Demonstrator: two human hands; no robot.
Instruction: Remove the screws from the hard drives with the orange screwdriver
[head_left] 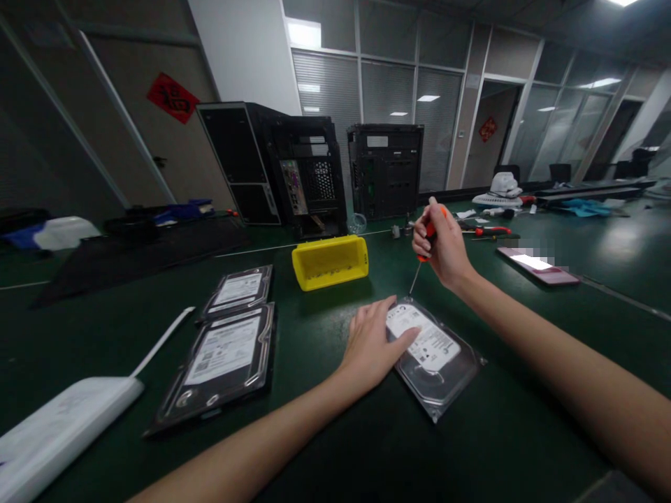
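A hard drive [440, 381] with a white label lies label-up on the green table. My left hand [373, 340] rests across its left edge, fingers stretched out and the thumb on the label. Wrapped round the red-orange handle of a screwdriver [414, 281] is my right hand [443, 241]. The screwdriver's thin shaft slants down to the far corner of the drive, where its tip meets the drive; the screw itself is too small to make out. To the left lie two more hard drives, one nearer [225, 349] and one farther [237, 288].
Beyond the drives sits a yellow bin [330, 264] with small pieces inside. Black computer cases [385, 171] stand behind it. A pink phone [563, 277] and red-handled pliers [493, 230] lie at right. A white device [73, 426] with a cable occupies the near left.
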